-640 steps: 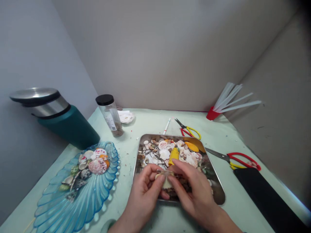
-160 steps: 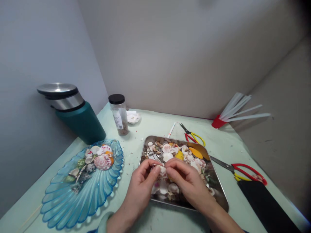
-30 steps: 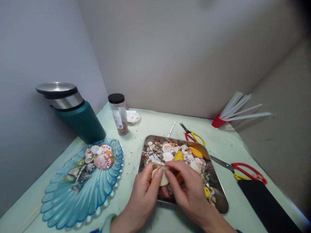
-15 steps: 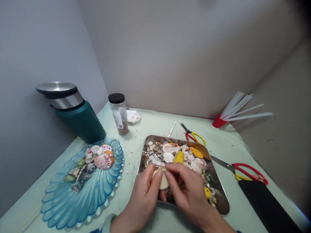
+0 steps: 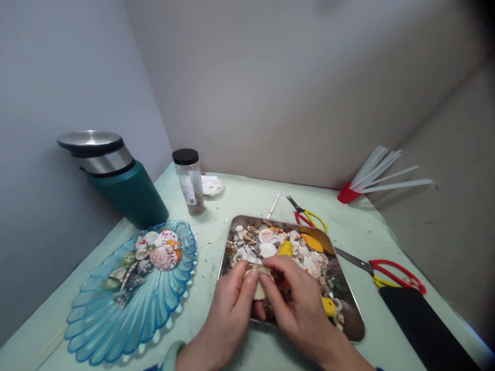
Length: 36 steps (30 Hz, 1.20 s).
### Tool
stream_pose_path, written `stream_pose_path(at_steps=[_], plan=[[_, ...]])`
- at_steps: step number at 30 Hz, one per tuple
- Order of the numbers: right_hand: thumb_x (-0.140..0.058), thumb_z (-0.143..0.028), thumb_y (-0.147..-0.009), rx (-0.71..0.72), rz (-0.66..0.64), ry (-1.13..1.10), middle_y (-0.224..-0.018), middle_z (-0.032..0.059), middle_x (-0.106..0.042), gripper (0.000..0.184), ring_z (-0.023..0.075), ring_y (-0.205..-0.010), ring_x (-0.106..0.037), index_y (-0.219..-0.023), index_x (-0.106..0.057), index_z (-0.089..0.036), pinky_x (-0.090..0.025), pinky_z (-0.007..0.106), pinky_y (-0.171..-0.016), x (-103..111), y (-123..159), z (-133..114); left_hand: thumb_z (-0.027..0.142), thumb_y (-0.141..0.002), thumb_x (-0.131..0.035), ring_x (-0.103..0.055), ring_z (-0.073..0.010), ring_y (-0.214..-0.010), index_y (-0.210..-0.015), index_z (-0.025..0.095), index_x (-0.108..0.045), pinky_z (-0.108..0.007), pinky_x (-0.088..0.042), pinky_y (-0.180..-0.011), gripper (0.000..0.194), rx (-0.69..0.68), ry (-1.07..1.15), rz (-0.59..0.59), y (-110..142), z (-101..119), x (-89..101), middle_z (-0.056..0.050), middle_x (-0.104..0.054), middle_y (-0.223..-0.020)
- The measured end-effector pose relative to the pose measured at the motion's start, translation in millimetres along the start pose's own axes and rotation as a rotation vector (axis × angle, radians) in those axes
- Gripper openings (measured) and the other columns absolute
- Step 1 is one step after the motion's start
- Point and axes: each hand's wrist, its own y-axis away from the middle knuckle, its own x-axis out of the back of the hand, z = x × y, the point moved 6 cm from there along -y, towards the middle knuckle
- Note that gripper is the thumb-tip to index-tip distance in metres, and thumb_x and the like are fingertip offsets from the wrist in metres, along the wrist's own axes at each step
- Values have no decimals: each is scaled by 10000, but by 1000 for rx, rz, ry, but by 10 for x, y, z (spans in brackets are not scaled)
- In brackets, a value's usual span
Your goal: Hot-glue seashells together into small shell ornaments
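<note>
Over the near part of a metal tray [image 5: 353,314], my left hand [image 5: 230,304] and my right hand [image 5: 299,299] meet around a cream ribbed seashell [image 5: 260,291]. Both hands are closed, thumbs and forefingers pinching the shell's upper edge from either side. A thin strand or wire seems to show near the right fingertips, too fine to make out. Beneath and beyond the hands, the tray holds many shells, an orange one [image 5: 312,243] among them, and yellow pieces [image 5: 285,249]. My fingers hide part of the held shell.
Left of the tray lies a blue shell-shaped dish [image 5: 154,314] with several shells. Behind stand a teal bottle [image 5: 127,193] and a black-lidded jar [image 5: 188,180]. Small pliers [image 5: 309,214], scissors [image 5: 381,270], a black flat object [image 5: 421,324] and a red cup [image 5: 349,193] of translucent sticks are at right.
The right thumb and forefinger have shifted slightly along the shell's top edge, and the shell appears a little turned. Everything else stays where it was.
</note>
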Motion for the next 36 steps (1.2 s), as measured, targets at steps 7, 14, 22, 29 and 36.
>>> stream_pose_path(at_steps=[7,14,22,29,36], plan=[[-539,-179,-894,-28,-5,15,-809,23,-611,117,152,-674,-584,-1007,-560,-200,-462,279,-621,-9,5,26,410,-942,-414,-570,-124,-512,-807,205,-471,-221,-440,-501,253,23,21,-8,5,-4,-7,47,-534,-609],[-538,-195,-893,-50,-20,14,-764,11,-604,76,143,-631,-574,-962,-567,-200,-447,270,-599,-14,9,38,413,-935,-417,-569,-121,-505,-791,204,-467,-225,-450,-475,259,16,19,4,-4,-31,-12,37,-525,-674],[-514,-205,-898,-86,-35,-28,-769,21,-614,72,144,-643,-583,-930,-577,-190,-453,267,-600,19,-11,38,407,-934,-417,-569,-119,-488,-803,209,-484,-219,-438,-476,246,10,-17,14,8,-54,-5,37,-539,-663],[-520,-214,-891,-154,-44,-45,-733,16,-616,70,141,-608,-570,-867,-582,-192,-447,263,-569,20,-25,74,374,-944,-397,-568,-127,-481,-790,213,-476,-214,-409,-480,236,-10,-114,18,5,-37,1,50,-520,-573],[-519,-247,-903,-225,-96,-100,-689,-4,-603,123,125,-569,-545,-804,-572,-198,-422,246,-537,5,-60,105,357,-948,-378,-576,-137,-486,-773,218,-457,-225,-408,-501,237,-18,-203,-5,10,-10,0,54,-504,-553]])
